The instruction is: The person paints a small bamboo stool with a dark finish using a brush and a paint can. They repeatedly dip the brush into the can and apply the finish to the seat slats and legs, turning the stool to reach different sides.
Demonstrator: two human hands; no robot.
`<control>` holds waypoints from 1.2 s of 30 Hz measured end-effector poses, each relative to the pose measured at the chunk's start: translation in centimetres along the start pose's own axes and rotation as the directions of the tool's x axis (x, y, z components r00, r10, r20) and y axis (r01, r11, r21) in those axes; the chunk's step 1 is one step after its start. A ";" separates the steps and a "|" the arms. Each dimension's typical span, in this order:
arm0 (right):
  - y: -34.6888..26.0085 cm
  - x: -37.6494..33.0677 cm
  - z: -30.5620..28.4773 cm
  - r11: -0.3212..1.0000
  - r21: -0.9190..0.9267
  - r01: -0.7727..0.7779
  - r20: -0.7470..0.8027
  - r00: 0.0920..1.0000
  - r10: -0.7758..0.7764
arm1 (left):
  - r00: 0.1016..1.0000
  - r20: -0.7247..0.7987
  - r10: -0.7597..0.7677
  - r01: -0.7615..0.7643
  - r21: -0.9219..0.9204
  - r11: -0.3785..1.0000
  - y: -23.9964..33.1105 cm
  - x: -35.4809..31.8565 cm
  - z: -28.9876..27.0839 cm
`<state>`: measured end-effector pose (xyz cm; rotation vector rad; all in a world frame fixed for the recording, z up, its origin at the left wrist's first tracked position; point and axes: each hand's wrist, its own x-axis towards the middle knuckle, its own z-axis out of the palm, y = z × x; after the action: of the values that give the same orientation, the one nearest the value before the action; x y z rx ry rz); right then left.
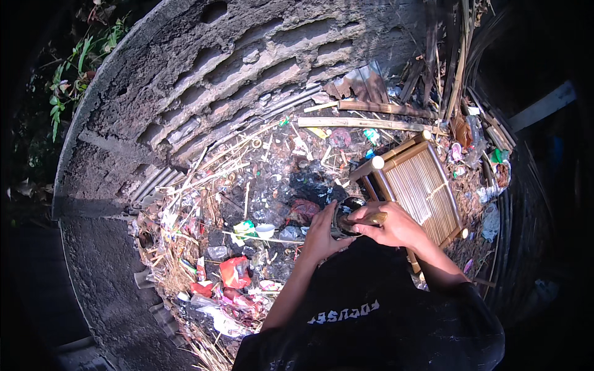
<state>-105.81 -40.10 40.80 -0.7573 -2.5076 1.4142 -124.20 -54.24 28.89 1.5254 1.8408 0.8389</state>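
Note:
Close in front of my body, my left hand (323, 234) is wrapped around the side of a small round dark container (350, 205), its open top facing up. My right hand (396, 227) grips a short brownish wooden handle (375, 218) over the container's rim. It looks like a brush, but its working end is hidden in or behind the container. Just beyond my right hand stands a piece of bamboo furniture (416, 182) with a slatted panel and round pole ends; my right forearm passes in front of its near side.
Scattered litter covers the ground, including a red plastic wrapper (236, 272), a white cup (265, 230) and a green-and-white packet (244, 229). Bamboo poles (371, 124) lie beyond the furniture. A rough, pitted wall (204, 68) curves around the far and left sides.

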 end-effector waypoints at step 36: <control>4.6 36.3 -15.1 0.730 0.544 -0.414 -0.798 0.013 0.602 | 0.084 0.865 0.495 -0.544 -0.376 0.750 -4.8 66.1 -8.3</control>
<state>-129.69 -8.51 41.35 -1.9098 -1.0460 0.6953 -144.20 9.42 26.88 2.0734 0.3420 -0.0205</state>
